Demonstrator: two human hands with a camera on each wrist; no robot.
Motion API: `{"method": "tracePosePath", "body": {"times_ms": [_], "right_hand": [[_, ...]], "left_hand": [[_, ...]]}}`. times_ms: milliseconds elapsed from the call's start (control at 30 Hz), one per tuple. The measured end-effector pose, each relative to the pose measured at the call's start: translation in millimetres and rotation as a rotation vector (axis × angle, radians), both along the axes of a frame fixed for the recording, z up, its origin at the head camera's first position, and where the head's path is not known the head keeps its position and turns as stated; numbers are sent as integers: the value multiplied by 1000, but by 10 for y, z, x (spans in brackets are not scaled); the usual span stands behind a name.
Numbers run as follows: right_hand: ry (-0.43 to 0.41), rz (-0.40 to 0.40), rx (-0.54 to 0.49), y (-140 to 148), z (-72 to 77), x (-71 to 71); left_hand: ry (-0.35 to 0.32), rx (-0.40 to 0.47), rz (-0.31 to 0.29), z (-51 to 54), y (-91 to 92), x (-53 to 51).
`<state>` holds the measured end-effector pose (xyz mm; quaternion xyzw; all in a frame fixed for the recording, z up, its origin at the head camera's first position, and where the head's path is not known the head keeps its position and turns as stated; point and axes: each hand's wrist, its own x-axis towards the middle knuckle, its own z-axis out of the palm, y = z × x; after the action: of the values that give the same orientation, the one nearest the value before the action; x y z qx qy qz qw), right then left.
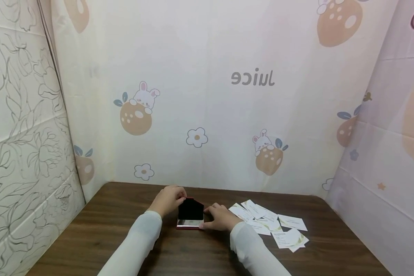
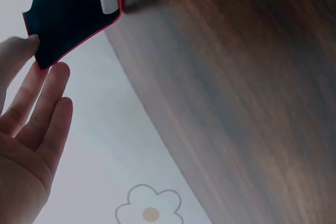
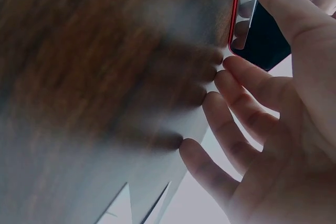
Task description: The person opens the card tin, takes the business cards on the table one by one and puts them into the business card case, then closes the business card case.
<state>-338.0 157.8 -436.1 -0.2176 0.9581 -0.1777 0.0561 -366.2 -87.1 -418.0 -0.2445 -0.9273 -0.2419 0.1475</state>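
A business card case [image 1: 190, 223] with a red edge and a shiny silver strip lies on the table. Its black flap [image 1: 190, 209] is raised. My left hand [image 1: 167, 200] pinches the flap's far corner between thumb and forefinger; the left wrist view shows the other fingers extended beside the flap [image 2: 68, 22]. On the case's right side is my right hand [image 1: 222, 217], holding it with the thumb at the near corner and the forefinger at the edge. In the right wrist view its remaining fingertips touch the table by the case [image 3: 262, 35].
Several white business cards [image 1: 289, 237] with green markings lie loosely overlapped to the right of my right hand. They rest on a dark wooden table [image 1: 100, 237]. A printed curtain [image 1: 207, 161] hangs behind the table's far edge, with more fabric at both sides.
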Motion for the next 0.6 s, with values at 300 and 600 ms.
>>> {"method": "tracePosePath", "body": {"times_ms": [300, 600], "right_hand": [[-2, -15, 15, -9, 4, 14], [5, -1, 19, -20, 37, 57]], "left_hand": [[-5, -3, 38, -108, 46, -99], [-89, -99, 32, -189, 56, -165]]}}
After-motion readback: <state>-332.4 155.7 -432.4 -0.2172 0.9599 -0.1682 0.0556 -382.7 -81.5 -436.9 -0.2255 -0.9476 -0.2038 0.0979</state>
